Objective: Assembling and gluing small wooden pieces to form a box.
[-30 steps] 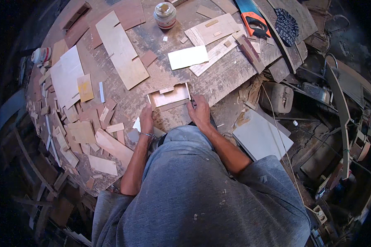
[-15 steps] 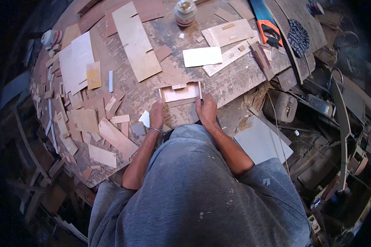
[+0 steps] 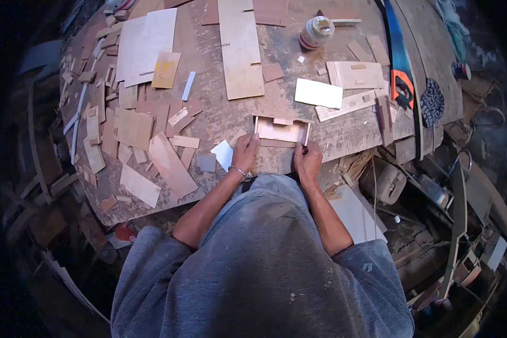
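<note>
A small shallow wooden box frame [image 3: 281,131] lies on the workbench [image 3: 219,118] just in front of me. My left hand [image 3: 244,153] rests at its near left corner, fingers on the wood. On the near right corner sits my right hand [image 3: 307,160], fingers pinched against the frame's edge. Both forearms come up from below my grey shirt. A small pale card [image 3: 223,154] lies just left of my left hand.
Several plywood offcuts and strips [image 3: 152,146] cover the bench's left half. A long board [image 3: 241,48], a white sheet [image 3: 319,93], a glue jar [image 3: 316,31] and a blue and orange handsaw [image 3: 399,67] lie farther back. Scrap wood and tools crowd the floor at right.
The view has shifted so the bench sits lower and more to the right in frame. My hands stay on the near corners of the small frame.
</note>
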The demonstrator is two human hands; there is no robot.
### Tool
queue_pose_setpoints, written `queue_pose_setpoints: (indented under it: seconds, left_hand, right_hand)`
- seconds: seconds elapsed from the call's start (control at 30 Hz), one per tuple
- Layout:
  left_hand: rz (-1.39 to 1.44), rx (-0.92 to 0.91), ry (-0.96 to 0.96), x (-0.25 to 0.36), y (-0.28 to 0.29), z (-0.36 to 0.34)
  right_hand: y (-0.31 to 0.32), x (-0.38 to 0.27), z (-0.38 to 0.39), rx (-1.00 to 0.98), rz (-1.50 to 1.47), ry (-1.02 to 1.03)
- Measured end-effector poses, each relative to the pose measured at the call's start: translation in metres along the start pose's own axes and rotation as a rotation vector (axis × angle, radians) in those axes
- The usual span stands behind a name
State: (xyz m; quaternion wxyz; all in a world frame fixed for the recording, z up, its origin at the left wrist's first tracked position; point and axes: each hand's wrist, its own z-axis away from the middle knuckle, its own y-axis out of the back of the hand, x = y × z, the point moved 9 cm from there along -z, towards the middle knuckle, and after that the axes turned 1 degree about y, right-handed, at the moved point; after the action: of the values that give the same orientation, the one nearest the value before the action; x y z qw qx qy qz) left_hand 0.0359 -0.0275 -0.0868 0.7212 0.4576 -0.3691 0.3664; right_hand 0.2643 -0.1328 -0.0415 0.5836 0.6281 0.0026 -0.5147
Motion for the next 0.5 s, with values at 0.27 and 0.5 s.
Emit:
queue_pose_setpoints:
  seconds: [0.27, 0.5]
  left_hand:
    - [0.27, -0.089, 0.262, -0.025, 0.039, -0.005]
    - [0.185, 0.1, 0.19, -0.044, 0.097, -0.04]
  right_hand:
    - [0.071, 0.002, -0.06, 0.064, 0.249, 0.303]
    - [0.032, -0.049, -0.171, -0.383, 0.65, 0.69]
